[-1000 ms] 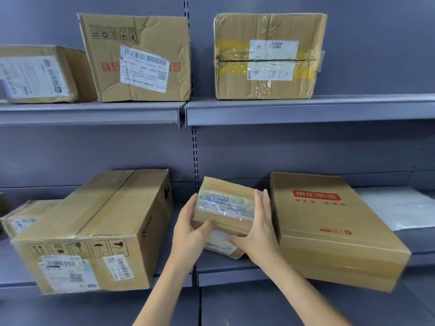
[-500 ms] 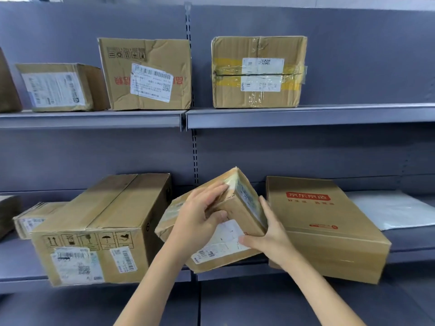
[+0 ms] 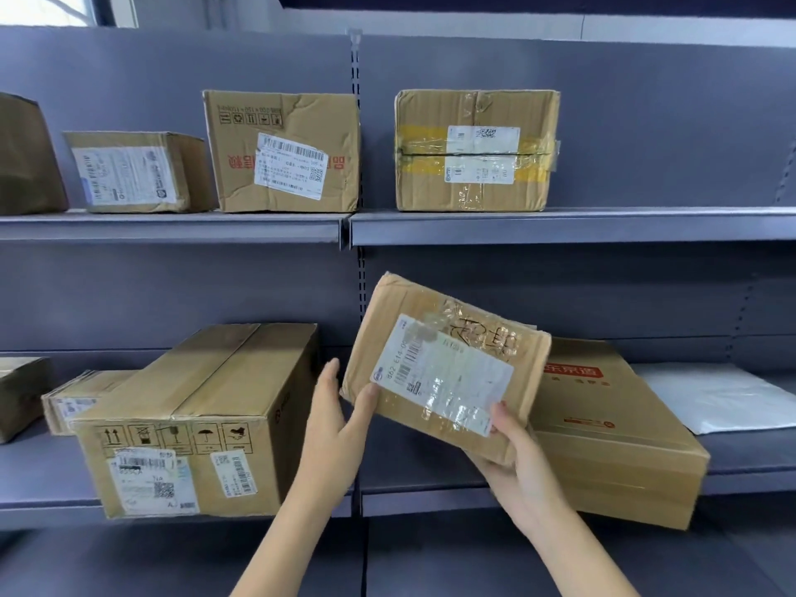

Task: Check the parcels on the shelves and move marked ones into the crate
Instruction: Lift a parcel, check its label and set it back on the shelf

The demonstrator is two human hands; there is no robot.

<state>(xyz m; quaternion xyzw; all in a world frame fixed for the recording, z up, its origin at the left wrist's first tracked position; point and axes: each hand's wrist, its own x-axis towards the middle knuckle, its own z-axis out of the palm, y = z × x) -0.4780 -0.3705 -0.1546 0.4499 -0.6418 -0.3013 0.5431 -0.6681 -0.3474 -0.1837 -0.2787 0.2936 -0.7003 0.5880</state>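
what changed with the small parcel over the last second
The small parcel was lifted off the lower shelf and turned so its label and handwritten mark face the camera. The right hand now holds its lower corner; the left hand touches its left edge. The other boxes stayed put.

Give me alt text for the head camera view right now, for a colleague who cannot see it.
Two bare hands hold a small cardboard parcel tilted in front of grey shelves, its label and handwritten marks facing the camera; the right hand grips its lower corner, the left hand steadies its left edge. Other cardboard boxes sit on the upper shelf and lower shelf.
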